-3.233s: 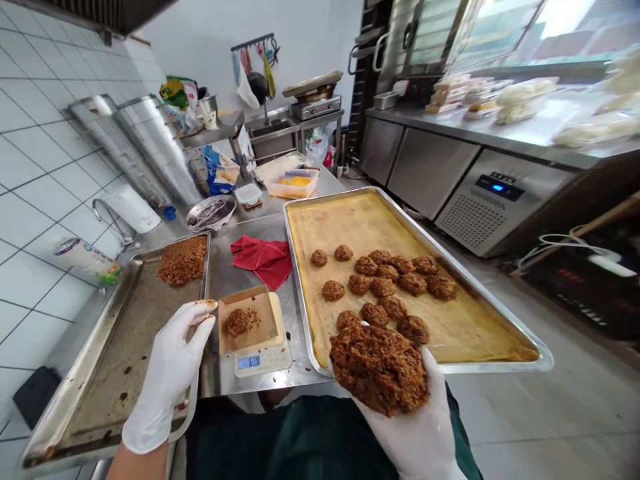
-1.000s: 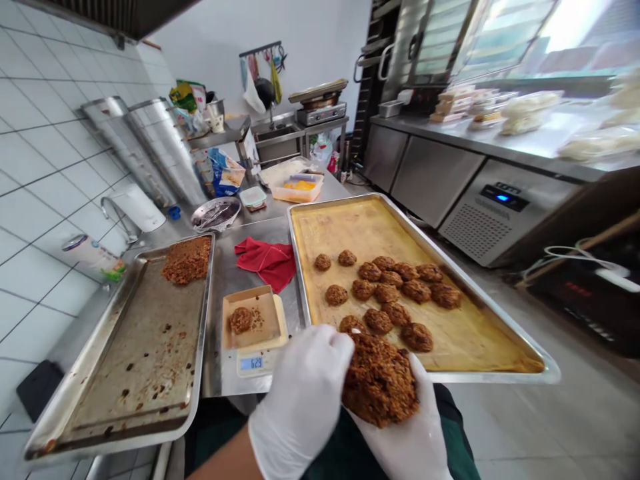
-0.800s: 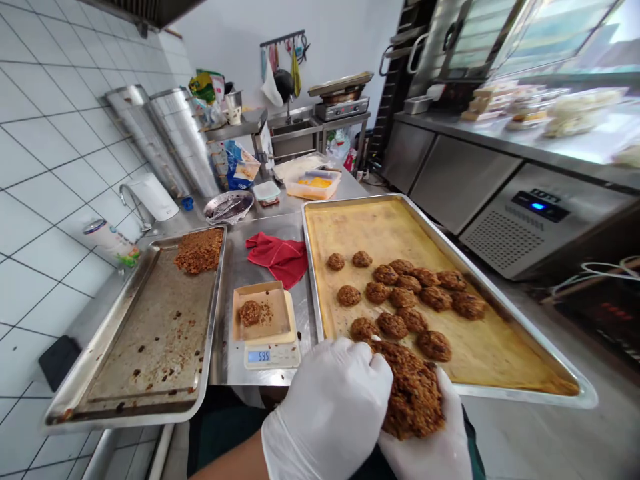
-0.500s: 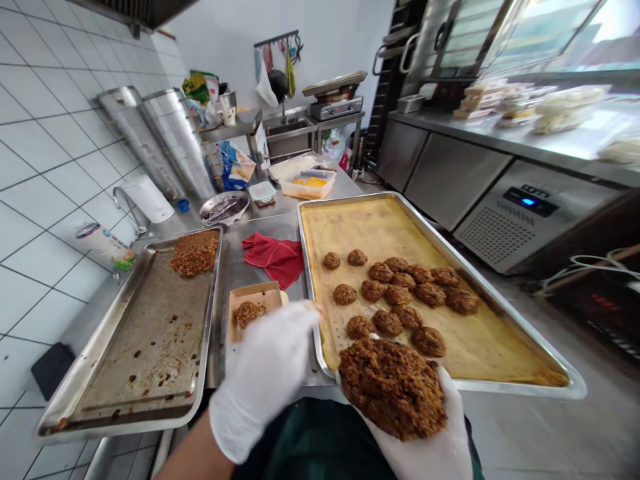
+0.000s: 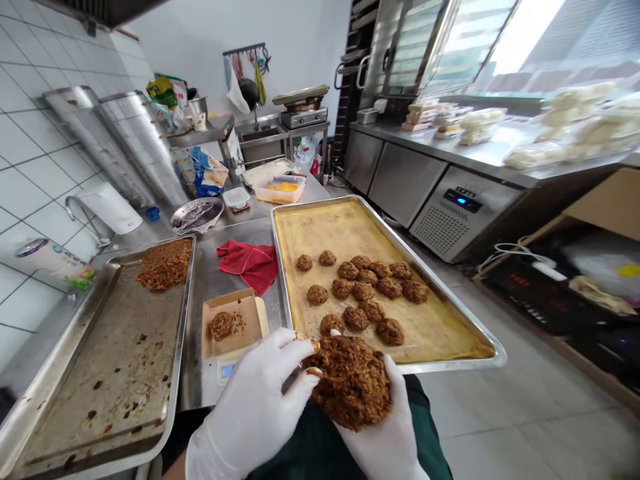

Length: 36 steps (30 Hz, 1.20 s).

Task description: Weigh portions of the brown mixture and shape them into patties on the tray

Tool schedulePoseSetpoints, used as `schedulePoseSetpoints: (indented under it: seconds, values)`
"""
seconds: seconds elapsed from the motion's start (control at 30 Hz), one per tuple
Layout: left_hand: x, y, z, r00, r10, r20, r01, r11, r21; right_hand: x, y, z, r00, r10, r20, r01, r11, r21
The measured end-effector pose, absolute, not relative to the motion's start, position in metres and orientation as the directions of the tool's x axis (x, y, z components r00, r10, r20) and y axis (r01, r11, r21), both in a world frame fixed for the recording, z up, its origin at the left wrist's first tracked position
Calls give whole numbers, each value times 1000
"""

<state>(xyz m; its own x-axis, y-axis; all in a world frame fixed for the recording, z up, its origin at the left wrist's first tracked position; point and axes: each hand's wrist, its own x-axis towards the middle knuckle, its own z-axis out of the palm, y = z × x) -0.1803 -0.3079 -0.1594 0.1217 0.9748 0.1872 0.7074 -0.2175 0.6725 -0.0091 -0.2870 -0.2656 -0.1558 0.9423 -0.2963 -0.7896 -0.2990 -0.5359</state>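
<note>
A large lump of brown, grainy dough (image 5: 353, 383) rests in my gloved right hand (image 5: 395, 433), whose fingers curl around it from below and the side. My gloved left hand (image 5: 265, 387) is at the lump's left edge, thumb and fingers apart and their tips smeared brown; whether they touch the lump I cannot tell. Behind the hands, several brown dough balls (image 5: 356, 318) sit on the lined tray (image 5: 320, 227). One small dough ball (image 5: 221, 325) with crumbs lies in a cardboard box (image 5: 213, 343) on a kitchen scale (image 5: 227, 371).
At left, a metal tray (image 5: 115, 373) carries a block of the brown mixture (image 5: 165, 262) and scraps. A red cloth (image 5: 250, 263) lies between the trays. Beyond are a plastic-covered bowl (image 5: 197, 215) and a container with yellow contents (image 5: 280, 189). A steel counter (image 5: 380, 127) runs at right.
My left hand has moved from beside the cardboard box to the large lump's left edge. The right hand still holds the lump. The view has turned to the right.
</note>
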Motion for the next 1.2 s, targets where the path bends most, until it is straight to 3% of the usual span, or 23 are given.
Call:
schedulePoseSetpoints:
  seconds: [0.2, 0.37, 0.73, 0.93, 1.1, 1.2]
  values:
    - [-173, -297, -161, 132, 986, 98, 675, -162, 720, -8, -285, -244, -327, 863, -386, -796, -471, -380]
    - [-171, -298, -155, 113, 993, 26, 648, -93, 756, -5, -285, -241, -352, 849, -394, -818, -483, -311]
    - [-169, -296, -149, 70, 996, 46, 741, -83, 667, -3, -284, -235, -409, 823, -394, -817, -523, -243]
    - [-185, -297, -142, 67, 996, -51, 587, 2, 810, -2, -280, -233, -428, 807, -406, -829, -530, -180]
    - [-205, -296, -148, -64, 997, 31, 559, 10, 829, 1, -279, -233, -446, 777, -445, -840, -534, -91]
    - [-239, -291, -156, -163, 979, 122, 664, 18, 748, 4, -279, -232, -453, 764, -460, -845, -533, -51]
